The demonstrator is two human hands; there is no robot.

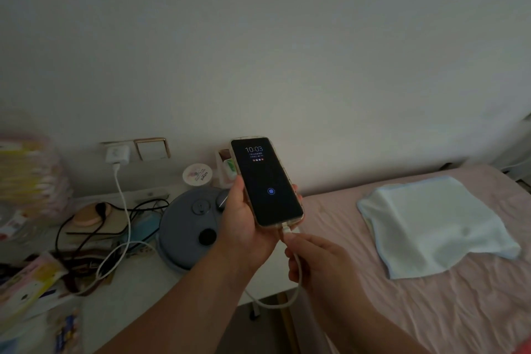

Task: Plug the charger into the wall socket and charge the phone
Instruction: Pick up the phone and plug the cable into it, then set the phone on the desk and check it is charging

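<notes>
My left hand (244, 224) holds the phone (267, 181) upright in front of the wall; its dark screen is lit and reads 10:03. My right hand (316, 261) pinches the white charging cable (125, 210) just below its plug, and the plug sits in the phone's bottom port. The cable loops down under my hands, runs left over the bedside table and rises to the white charger (117, 154), which is plugged into the wall socket beside a gold-framed switch (152, 148).
A white bedside table (149, 290) carries a grey round appliance (189, 227), black cords, a white jar (197, 175) and packets at the left. To the right lies a bed with a pink sheet (431, 310) and a folded pale blue towel (434, 224).
</notes>
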